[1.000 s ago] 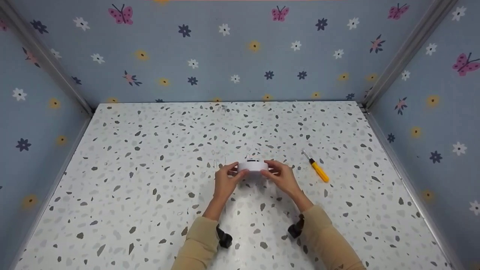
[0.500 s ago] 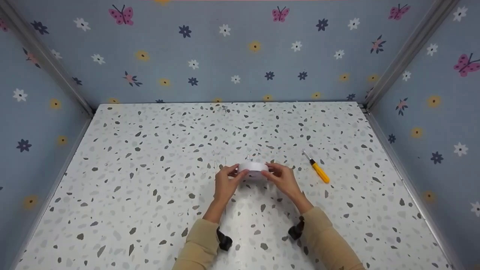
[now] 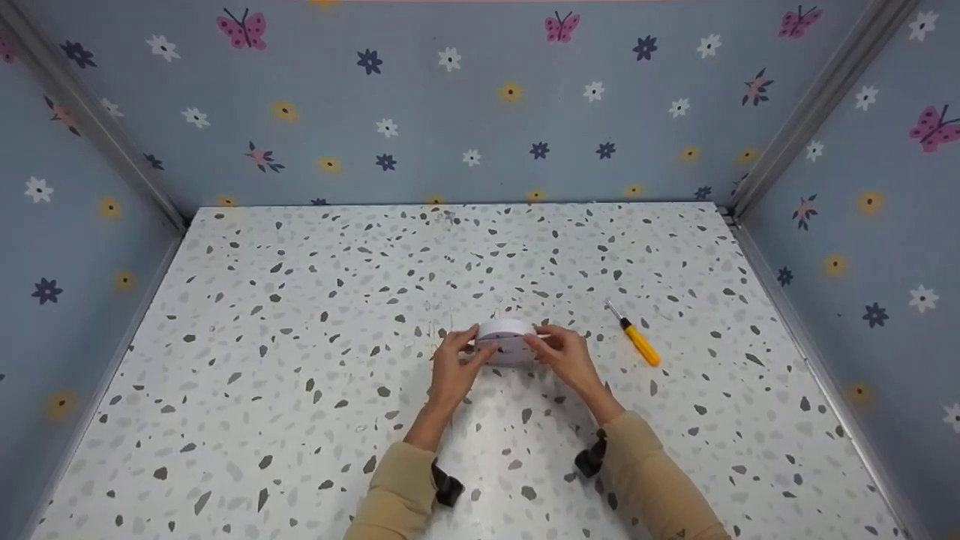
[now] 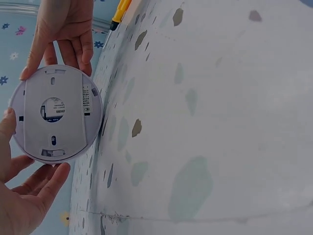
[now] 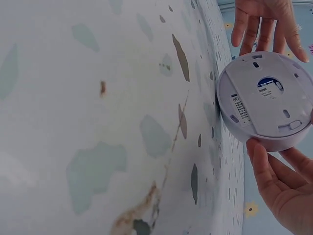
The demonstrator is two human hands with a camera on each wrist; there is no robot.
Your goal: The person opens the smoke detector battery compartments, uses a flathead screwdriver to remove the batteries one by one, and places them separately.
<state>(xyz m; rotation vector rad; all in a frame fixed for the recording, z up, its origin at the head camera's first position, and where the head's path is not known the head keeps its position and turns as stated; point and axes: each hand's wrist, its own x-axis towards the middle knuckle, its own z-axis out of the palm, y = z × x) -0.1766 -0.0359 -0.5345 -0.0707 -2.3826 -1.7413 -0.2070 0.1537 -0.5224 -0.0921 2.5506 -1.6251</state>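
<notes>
A round white smoke detector [image 3: 507, 328] is held between both hands in the head view, its flat back tilted toward me. My left hand [image 3: 452, 367] grips its left edge, with the thumb on the near side. On the opposite edge, my right hand [image 3: 568, 360] holds it with thumb and fingers. The left wrist view shows the mounting plate [image 4: 68, 88] on its back, with slots, a printed label [image 4: 87, 100] and a round centre hole. Through that hole a blue-and-white part [image 5: 267, 89] shows in the right wrist view. The detector's front faces away and is hidden.
A screwdriver [image 3: 637, 343] with a yellow handle lies on the speckled table [image 3: 300, 420], right of the hands. Patterned blue panels [image 3: 480, 105] close off the back and both sides. Black wrist cameras [image 3: 448, 486] hang under the sleeves.
The smoke detector has been tilted in both hands: its dark-slotted part showed at the top earlier, and now its flat back turns toward me. The screwdriver has stayed in place.
</notes>
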